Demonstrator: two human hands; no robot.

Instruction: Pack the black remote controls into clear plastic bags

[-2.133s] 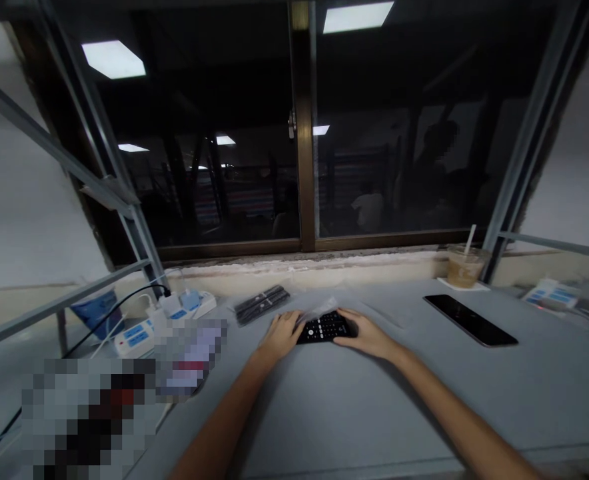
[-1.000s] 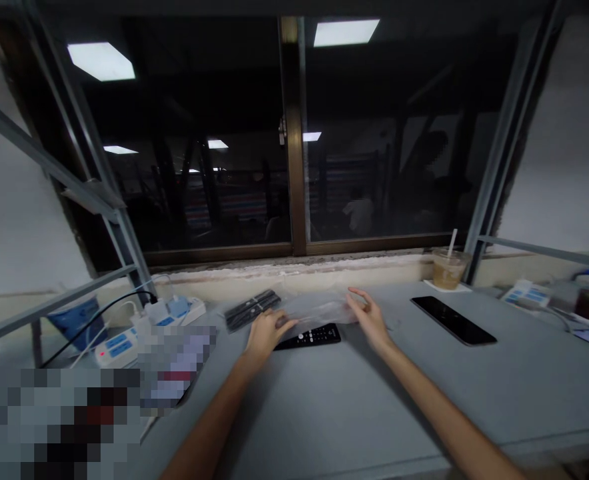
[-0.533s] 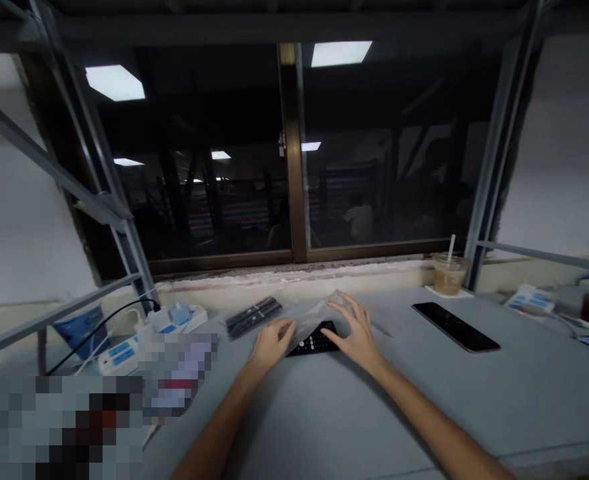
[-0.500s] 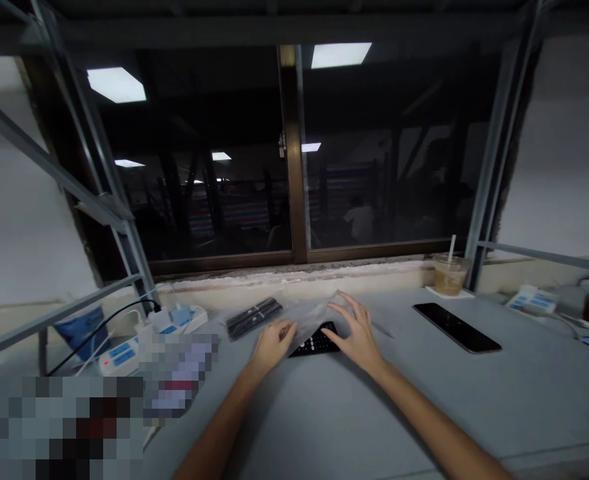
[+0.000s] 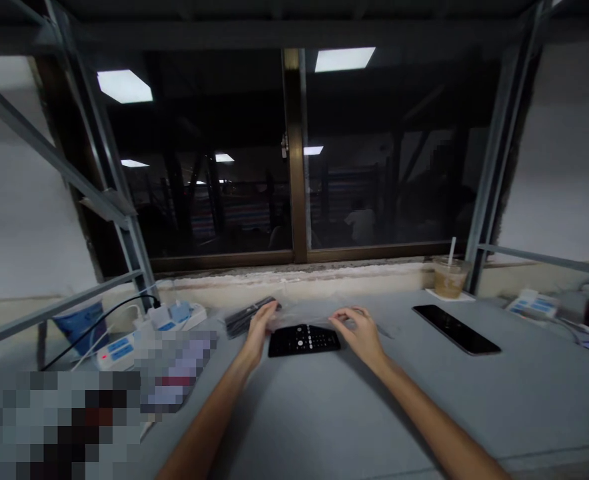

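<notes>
A black remote control (image 5: 303, 341) lies flat on the grey table (image 5: 354, 420), buttons up, between my two hands. Just behind it lies a crumpled clear plastic bag (image 5: 304, 313), hard to make out in the dim light. My left hand (image 5: 258, 325) is at the bag's left end with its fingers stretched forward and seems to grip it. My right hand (image 5: 360, 331) has its fingers curled and pinched at the bag's right end. A pack of black remotes in plastic (image 5: 239, 317) lies right beside my left fingertips.
A black phone (image 5: 456, 329) lies to the right, and an iced drink cup with a straw (image 5: 448, 275) stands by the window sill. White power strips (image 5: 147, 327) with cables lie at the left, another (image 5: 532, 303) at the far right. Metal frame bars stand on both sides.
The bag has come off the remote, which now lies bare and turned crosswise. My left hand moved up and left with the bag. My right hand closed from spread fingers to a pinch.
</notes>
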